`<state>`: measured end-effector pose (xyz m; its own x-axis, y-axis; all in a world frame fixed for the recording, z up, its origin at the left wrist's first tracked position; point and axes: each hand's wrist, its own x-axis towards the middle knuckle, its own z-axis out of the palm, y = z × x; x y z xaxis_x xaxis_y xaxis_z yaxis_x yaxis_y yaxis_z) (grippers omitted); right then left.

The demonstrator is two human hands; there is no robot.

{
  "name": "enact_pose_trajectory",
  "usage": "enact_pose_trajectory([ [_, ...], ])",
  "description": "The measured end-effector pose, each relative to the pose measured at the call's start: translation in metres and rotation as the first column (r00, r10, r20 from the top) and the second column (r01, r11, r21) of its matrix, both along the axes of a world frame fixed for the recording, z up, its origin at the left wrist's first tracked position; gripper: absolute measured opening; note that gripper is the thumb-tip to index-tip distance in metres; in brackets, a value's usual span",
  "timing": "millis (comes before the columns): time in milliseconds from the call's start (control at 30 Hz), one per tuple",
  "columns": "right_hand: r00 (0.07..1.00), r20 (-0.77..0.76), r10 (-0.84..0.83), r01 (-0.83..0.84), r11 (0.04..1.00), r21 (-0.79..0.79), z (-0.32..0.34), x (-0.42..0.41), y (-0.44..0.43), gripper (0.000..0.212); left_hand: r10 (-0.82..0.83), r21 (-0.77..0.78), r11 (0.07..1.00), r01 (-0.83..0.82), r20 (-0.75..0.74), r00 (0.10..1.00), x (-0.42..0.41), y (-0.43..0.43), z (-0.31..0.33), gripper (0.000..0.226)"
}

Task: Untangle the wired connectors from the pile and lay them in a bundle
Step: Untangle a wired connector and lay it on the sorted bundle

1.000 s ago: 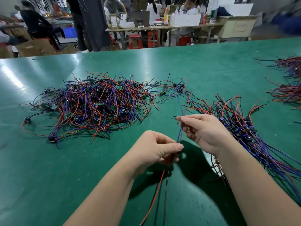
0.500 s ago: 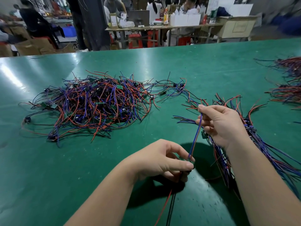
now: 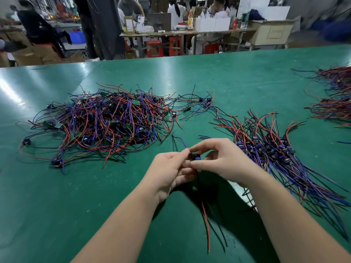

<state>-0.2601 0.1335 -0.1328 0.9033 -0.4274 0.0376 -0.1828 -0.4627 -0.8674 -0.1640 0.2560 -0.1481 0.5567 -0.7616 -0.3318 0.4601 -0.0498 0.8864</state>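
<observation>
Green table [image 3: 57, 205] bears one tangled pile [image 3: 106, 126] centre-left, one laid bundle [image 3: 271, 147] at right; left hand [image 3: 169, 171] and right hand [image 3: 222, 160] both pinch one black connector [image 3: 195, 157] mid-frame; its red wire [image 3: 206, 221] trails toward the bottom edge.

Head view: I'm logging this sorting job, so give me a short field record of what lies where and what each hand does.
table: green
pile: tangled, left of centre
bundle: laid at the right, beside the right arm
left hand: pinches the connector
right hand: pinches the same connector
red wire: trails from the hands toward the viewer
wire heaps: far right
</observation>
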Motion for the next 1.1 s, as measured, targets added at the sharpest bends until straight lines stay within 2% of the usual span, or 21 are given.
enact_pose_trajectory([
  [67,1.000,0.018,-0.019,0.022,0.984,-0.178,-0.004,0.004,0.003,0.021,-0.017,-0.002,1.000,0.017,-0.027,0.999,0.001,0.001,0.000,0.020],
  [100,0.999,0.034,-0.040,0.046,0.977,-0.206,-0.005,0.004,0.003,0.019,-0.022,-0.006,1.000,0.022,-0.034,0.999,0.002,0.001,0.000,0.019],
  [200,0.984,0.117,-0.135,0.152,0.975,-0.159,-0.006,0.004,-0.001,0.019,0.001,0.008,1.000,-0.001,0.012,1.000,0.005,0.002,0.002,0.011],
  [300,0.912,0.289,-0.291,0.302,0.953,0.006,0.001,0.001,-0.008,0.023,0.101,0.056,0.992,-0.115,0.204,0.974,0.012,0.004,0.000,0.016],
  [367,0.787,0.469,-0.401,0.408,0.908,0.093,0.008,-0.005,-0.016,0.024,0.174,0.073,0.972,-0.224,0.419,0.891,0.022,0.008,-0.003,0.015],
  [433,0.635,0.609,-0.475,0.485,0.859,0.164,0.015,-0.013,-0.026,0.022,0.210,0.084,0.934,-0.347,0.657,0.724,0.035,0.014,-0.003,0.011],
  [500,0.554,0.620,-0.556,0.613,0.776,0.148,0.018,-0.021,-0.035,0.020,0.205,0.087,0.880,-0.466,0.817,0.539,0.046,0.023,-0.002,0.011],
  [533,0.564,0.574,-0.594,0.686,0.724,0.075,0.018,-0.023,-0.041,0.020,0.201,0.084,0.845,-0.528,0.865,0.460,0.051,0.027,-0.001,0.011],
  [600,0.656,0.385,-0.649,0.741,0.651,-0.166,0.015,-0.027,-0.052,0.021,0.191,0.066,0.768,-0.638,0.926,0.326,0.059,0.034,0.000,0.009],
  [667,0.735,0.136,-0.665,0.670,0.679,-0.301,0.011,-0.030,-0.057,0.021,0.173,0.052,0.709,-0.703,0.954,0.245,0.067,0.038,-0.002,0.007],
  [733,0.758,-0.012,-0.653,0.602,0.706,-0.373,0.009,-0.031,-0.056,0.021,0.140,0.062,0.674,-0.736,0.968,0.210,0.074,0.040,-0.006,0.016],
  [867,0.765,0.024,-0.643,0.564,0.652,-0.507,0.008,-0.026,-0.049,0.030,0.104,0.076,0.567,-0.820,0.981,0.164,0.077,0.041,-0.012,0.035],
  [1000,0.822,0.070,-0.565,0.520,0.695,-0.496,0.004,-0.017,-0.040,0.027,0.196,0.032,0.513,-0.858,0.969,0.153,0.083,0.045,-0.012,0.038],
  [1100,0.857,0.069,-0.511,0.475,0.730,-0.491,0.000,-0.012,-0.032,0.025,0.114,0.065,0.530,-0.845,0.982,0.147,0.085,0.045,-0.013,0.035],
])
